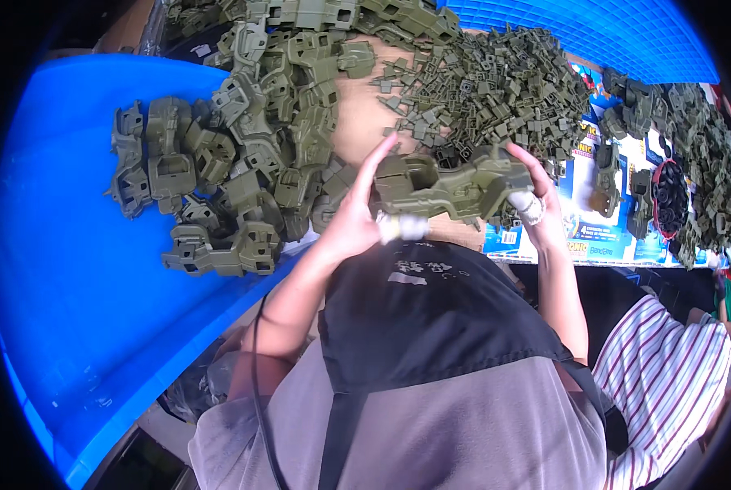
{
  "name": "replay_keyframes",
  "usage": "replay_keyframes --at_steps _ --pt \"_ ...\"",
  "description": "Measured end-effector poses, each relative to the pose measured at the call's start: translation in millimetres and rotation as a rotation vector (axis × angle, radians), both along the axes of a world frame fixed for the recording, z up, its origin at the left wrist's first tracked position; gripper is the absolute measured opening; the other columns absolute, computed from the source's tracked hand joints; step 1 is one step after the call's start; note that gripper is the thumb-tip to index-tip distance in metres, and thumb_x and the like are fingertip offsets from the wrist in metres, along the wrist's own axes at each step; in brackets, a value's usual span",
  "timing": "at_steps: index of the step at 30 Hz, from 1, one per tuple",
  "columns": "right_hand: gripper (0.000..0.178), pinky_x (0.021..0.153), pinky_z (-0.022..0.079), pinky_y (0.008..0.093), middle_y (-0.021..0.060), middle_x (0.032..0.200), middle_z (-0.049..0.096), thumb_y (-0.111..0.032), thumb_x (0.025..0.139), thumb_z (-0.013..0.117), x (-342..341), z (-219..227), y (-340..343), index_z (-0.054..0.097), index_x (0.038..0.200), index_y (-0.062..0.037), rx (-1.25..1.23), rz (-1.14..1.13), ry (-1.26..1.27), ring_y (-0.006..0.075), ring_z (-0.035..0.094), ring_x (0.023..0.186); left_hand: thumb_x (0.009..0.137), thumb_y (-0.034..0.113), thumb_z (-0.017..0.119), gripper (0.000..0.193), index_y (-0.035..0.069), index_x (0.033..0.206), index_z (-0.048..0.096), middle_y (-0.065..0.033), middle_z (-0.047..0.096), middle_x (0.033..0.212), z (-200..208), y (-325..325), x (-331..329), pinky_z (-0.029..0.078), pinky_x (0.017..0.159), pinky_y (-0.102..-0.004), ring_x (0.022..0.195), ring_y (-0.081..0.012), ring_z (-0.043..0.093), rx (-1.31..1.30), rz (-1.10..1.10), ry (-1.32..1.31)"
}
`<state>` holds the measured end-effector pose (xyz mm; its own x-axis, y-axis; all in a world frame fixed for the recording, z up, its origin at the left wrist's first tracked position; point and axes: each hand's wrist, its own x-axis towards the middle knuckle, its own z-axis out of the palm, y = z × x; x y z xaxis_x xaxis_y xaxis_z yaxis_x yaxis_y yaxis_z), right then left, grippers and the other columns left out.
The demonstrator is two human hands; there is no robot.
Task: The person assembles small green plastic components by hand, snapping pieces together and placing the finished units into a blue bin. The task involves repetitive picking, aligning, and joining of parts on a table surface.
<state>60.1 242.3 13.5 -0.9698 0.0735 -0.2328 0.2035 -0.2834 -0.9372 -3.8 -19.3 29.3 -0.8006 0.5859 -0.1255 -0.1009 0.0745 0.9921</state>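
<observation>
Between my two hands is an olive-green plastic toy vehicle body (455, 188), held level above the near edge of the table. My left hand (364, 208) grips its left end, with white wrapping on the thumb. On its right end my right hand (537, 196) is closed, and white wrapping covers a digit there too. Just left of my left hand lies a heap of similar green vehicle bodies (255, 139). Beyond the held body spreads a pile of small green plastic parts (496, 90).
A large blue plastic bin (79, 245) stands at the left. Blue grid crates (594, 33) line the back. Farther right are more green parts (708, 163) and a red-rimmed basket of black pieces (670, 198). A person in a striped shirt (667, 384) is at the right.
</observation>
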Motion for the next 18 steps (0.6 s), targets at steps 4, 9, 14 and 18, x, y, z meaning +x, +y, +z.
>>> replay_keyframes --at_steps 4,9,14,18 --pt "0.066 0.089 0.041 0.0271 0.0047 0.112 0.054 -0.016 0.069 0.074 16 -4 -10 0.044 0.127 -0.0068 0.062 -0.025 -0.013 0.0147 0.053 0.101 0.066 0.004 0.077 0.079 0.004 0.133 0.036 -0.0079 0.053 0.117 -4 6 8 0.040 0.093 -0.0299 0.108 -0.0155 0.051 0.008 0.130 0.013" --pt "0.059 0.088 0.041 0.0279 0.0046 0.109 0.055 -0.013 0.071 0.071 24 0 -19 0.047 0.124 -0.0061 0.033 -0.064 -0.062 0.0155 0.052 0.100 0.070 0.004 0.073 0.073 0.007 0.133 0.037 -0.0062 0.056 0.108 -9 2 12 0.045 0.085 -0.0272 0.100 -0.0134 0.054 -0.126 0.115 -0.008" --pt "0.056 0.090 0.042 0.0310 0.0068 0.115 0.052 -0.014 0.076 0.069 35 -17 -31 0.044 0.126 -0.0071 -0.154 -0.235 -0.041 0.0180 0.052 0.105 0.070 0.000 0.070 0.103 0.023 0.143 0.001 -0.0196 0.045 0.123 -8 3 11 0.049 0.080 -0.0321 0.096 -0.0218 0.058 0.277 0.234 -0.394" --pt "0.054 0.083 0.049 0.0375 0.0094 0.119 0.049 -0.014 0.080 0.065 38 -20 -44 0.039 0.127 -0.0115 -0.387 -0.416 0.028 0.0228 0.053 0.104 0.071 -0.002 0.069 0.111 0.029 0.141 -0.010 -0.0249 0.036 0.129 -23 9 23 0.049 0.084 -0.0372 0.107 -0.0274 0.053 0.427 0.380 -0.342"
